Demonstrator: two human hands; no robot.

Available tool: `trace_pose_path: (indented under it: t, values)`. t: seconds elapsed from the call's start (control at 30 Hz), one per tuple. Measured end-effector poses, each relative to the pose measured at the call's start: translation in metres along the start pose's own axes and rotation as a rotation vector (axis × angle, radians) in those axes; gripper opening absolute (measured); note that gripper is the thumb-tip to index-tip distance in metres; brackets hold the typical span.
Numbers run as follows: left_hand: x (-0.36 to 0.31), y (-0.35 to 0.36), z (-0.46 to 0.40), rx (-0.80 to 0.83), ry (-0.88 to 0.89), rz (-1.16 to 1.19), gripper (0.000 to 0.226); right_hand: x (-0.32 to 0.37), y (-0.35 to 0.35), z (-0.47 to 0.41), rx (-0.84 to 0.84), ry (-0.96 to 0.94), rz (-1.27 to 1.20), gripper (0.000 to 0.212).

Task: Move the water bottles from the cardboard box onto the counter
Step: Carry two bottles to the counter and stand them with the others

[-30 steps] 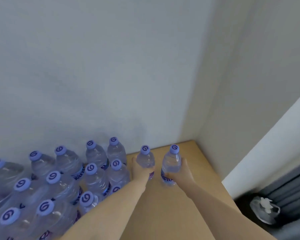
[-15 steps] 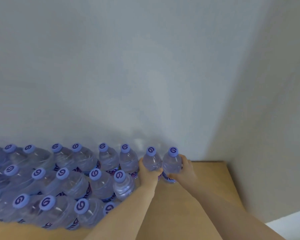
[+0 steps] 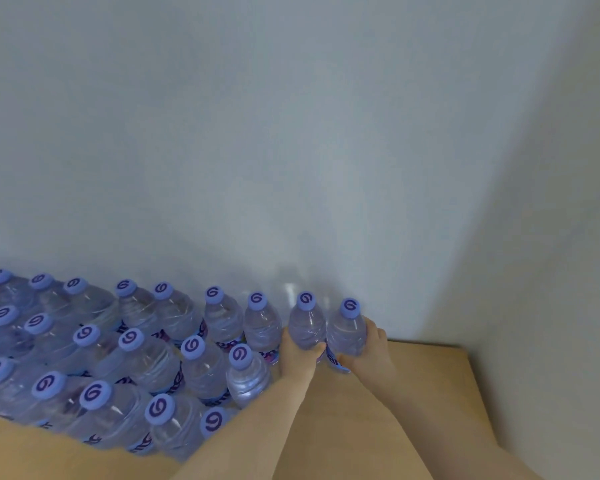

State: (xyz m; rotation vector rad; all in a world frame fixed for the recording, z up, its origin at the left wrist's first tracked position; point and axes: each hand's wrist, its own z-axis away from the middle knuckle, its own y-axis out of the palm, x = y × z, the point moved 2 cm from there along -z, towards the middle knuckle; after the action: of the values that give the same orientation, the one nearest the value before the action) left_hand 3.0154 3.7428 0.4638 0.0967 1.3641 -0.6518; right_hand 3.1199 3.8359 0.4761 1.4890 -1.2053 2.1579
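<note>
Two clear water bottles with lilac caps stand side by side at the back of the tan counter (image 3: 430,382), against the wall. My left hand (image 3: 297,355) wraps the left bottle (image 3: 307,323). My right hand (image 3: 368,351) wraps the right bottle (image 3: 347,329). Both bottles are upright and touch each other. Left of them, several more bottles (image 3: 132,355) of the same kind stand in packed rows on the counter. The cardboard box is out of view.
A pale wall (image 3: 257,150) runs along the back of the counter and meets a side wall (image 3: 551,271) at the right corner. Bare counter lies right of the held bottles and near my forearms.
The two held bottles have moved left and back, closing the gap to the row against the wall. My view has turned left, so the counter's right edge and the floor are gone.
</note>
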Motion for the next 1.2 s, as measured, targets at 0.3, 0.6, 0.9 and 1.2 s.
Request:
trace_pose_path:
  t: [0.3,0.6,0.9,1.2]
  values:
    - [0.020,-0.003,0.025,0.064,0.028,-0.075,0.016,-0.024,0.008,0.020,0.009,0.227,-0.094,0.054]
    - [0.076,-0.033,0.088,0.303,0.001,-0.395,0.030,-0.032,0.040,0.069,0.176,0.174,0.222,0.018]
    - [0.094,-0.114,0.133,0.394,0.118,-0.494,0.029,-0.016,0.076,0.132,0.303,0.142,0.503,0.024]
    - [0.152,-0.285,0.167,0.198,0.043,-0.463,0.029,0.045,0.175,0.231,0.461,0.046,0.697,0.016]
